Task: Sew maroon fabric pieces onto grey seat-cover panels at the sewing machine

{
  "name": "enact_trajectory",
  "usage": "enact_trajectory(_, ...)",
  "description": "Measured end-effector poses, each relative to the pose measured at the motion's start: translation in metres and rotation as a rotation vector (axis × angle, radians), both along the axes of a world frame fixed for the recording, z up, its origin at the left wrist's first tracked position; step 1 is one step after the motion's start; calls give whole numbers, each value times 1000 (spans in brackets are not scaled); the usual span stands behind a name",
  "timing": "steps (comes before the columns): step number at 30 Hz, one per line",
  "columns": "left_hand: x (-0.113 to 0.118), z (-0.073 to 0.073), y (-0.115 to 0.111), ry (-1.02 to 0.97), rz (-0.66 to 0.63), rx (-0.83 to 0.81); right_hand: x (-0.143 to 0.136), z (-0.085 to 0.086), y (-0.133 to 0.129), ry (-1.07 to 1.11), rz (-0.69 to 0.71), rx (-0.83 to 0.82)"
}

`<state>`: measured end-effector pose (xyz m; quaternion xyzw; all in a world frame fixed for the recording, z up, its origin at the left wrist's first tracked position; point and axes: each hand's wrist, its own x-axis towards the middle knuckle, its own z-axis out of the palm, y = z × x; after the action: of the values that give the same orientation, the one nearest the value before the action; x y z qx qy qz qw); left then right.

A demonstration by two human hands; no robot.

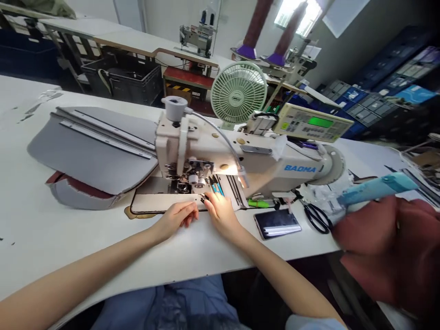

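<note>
Fan (239,93) behind sewing machine (264,170)

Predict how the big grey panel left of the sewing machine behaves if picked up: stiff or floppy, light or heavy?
The grey panel looks thin at its edge, so probably light for its size. Its surface lies smooth, without obvious creases, suggesting springy rather than limp. The pale strips may stiffen it lengthwise, if attached; I can't tell.

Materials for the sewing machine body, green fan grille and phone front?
Sewing machine body: probably painted metal; smooth off-white sheen. Green fan grille: likely satin plastic, thin uniformly coloured ribs, though coated wire possible. Phone front: glossy, likely glass; sharp white reflections.
</note>
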<state>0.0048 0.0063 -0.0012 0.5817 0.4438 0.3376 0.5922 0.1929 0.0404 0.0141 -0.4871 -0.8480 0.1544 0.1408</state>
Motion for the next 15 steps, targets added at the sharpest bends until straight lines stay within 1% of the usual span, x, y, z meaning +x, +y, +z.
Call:
enact_trajectory(2,1,2,1,95,-9,30,27,7,-24,115,11,-35)
enact_trajectory(4,0,2,3,228,2,99,50,11,-41,161,9,-45)
enact_trajectory(7,-2,3,4,376,78,150,73,10,-53,35,-19,30)
enact_trajectory(9,0,6,5,450,105,145,79,7,-54,-47,-25,83)
enact_trajectory(11,3,8,5,595,106,166,80,2,-53,-94,-15,114)
enact_trajectory(12,5,9,5,709,113,196,79,1,-53,-119,-8,125)
enact_trajectory(15,7,7,8,1148,175,302,74,-3,-51,-244,-14,138)
